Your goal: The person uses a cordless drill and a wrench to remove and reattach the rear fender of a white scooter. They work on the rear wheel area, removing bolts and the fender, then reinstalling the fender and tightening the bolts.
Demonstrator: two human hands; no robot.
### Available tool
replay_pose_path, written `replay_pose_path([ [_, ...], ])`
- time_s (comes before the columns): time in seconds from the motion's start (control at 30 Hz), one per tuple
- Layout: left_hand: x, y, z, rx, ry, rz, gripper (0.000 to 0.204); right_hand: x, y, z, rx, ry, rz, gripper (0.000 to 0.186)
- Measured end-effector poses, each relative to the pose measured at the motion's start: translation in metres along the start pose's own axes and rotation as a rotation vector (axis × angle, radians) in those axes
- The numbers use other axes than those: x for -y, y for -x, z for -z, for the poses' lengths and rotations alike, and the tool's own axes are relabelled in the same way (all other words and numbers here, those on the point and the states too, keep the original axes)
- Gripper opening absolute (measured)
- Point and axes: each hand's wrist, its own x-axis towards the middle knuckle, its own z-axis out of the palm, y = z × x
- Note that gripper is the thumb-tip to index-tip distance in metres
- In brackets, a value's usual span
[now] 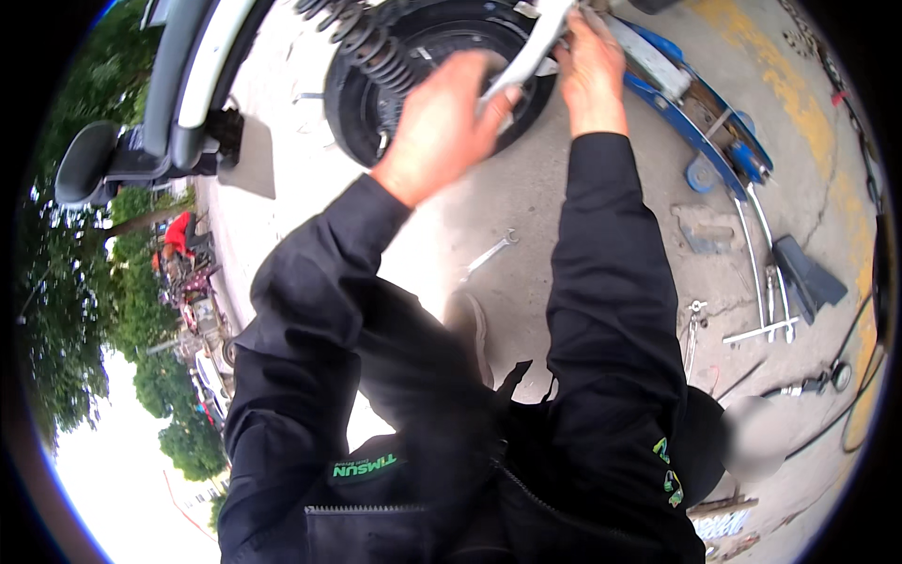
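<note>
A pale, curved metal part (534, 58) slants across the wheel with the black tyre (346, 105). My left hand (440, 124), a little blurred, is at its lower end, thumb and fingers on either side of it. My right hand (594, 70) is closed around the upper end; what lies under its fingertips is partly hidden. Just left of the wheel's upper part is a dark coil spring (357, 42). A spanner (490, 256) lies on the ground below my hands.
A blue floor jack (691, 117) stands right of my right hand. Several metal tools, a black block (806, 277) and a hose with a gauge (839, 377) lie along the right. A vehicle's grey-and-white body panel (202, 70) rises at upper left. A person in red (178, 235) is far left.
</note>
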Motion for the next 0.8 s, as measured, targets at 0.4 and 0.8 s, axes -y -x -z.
replay_pose_path([
  [0.4,0.252,0.295,-0.023,1.035,-0.277,0.455,0.035,-0.120,0.140,0.068,-0.418,0.726,0.196,0.049],
  [0.8,0.502,0.242,-0.029,-0.151,0.072,1.029,0.054,-0.303,0.274,0.107,1.226,2.519,0.378,0.067],
])
